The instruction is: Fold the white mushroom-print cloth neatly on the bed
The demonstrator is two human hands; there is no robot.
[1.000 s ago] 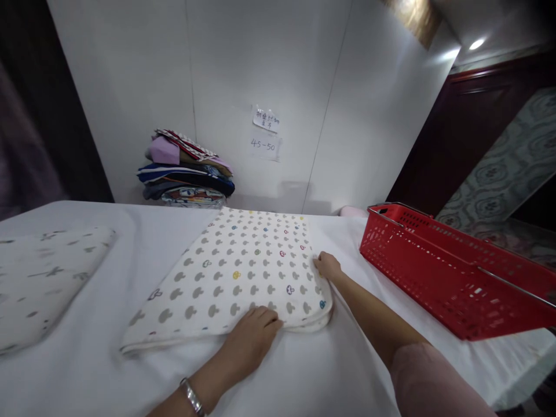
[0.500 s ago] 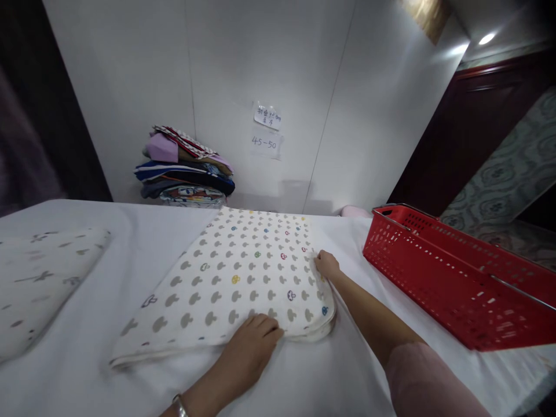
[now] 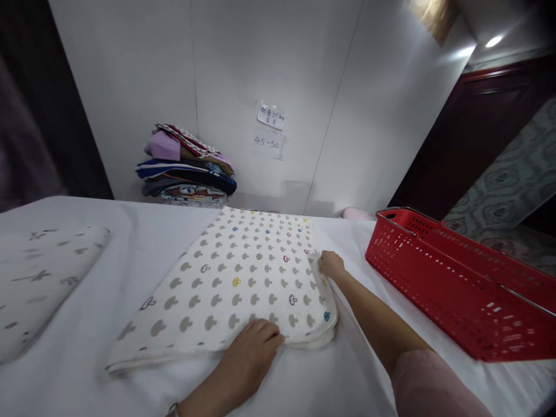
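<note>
A white cloth (image 3: 249,269) printed with grey and coloured mushrooms lies folded in layers on the white-covered table. My left hand (image 3: 256,347) rests on its front edge, fingers lying over the print and close together. At the right edge of the mushroom-print cloth, my right hand (image 3: 332,265) is closed on the fabric, which puckers slightly there. The fingertips of my right hand are hidden. Rounded layered corners of the cloth show at the front right.
A red perforated basket (image 3: 425,278) with metal handles stands on the right. Another folded white printed cloth (image 3: 47,278) lies at the left. Against the back wall is a pile of folded fabrics (image 3: 186,168). Paper notes (image 3: 270,130) hang on the wall.
The view has shifted slightly. The cloth's right edge is raised a little more by my right hand. My left hand stays on the front edge.
</note>
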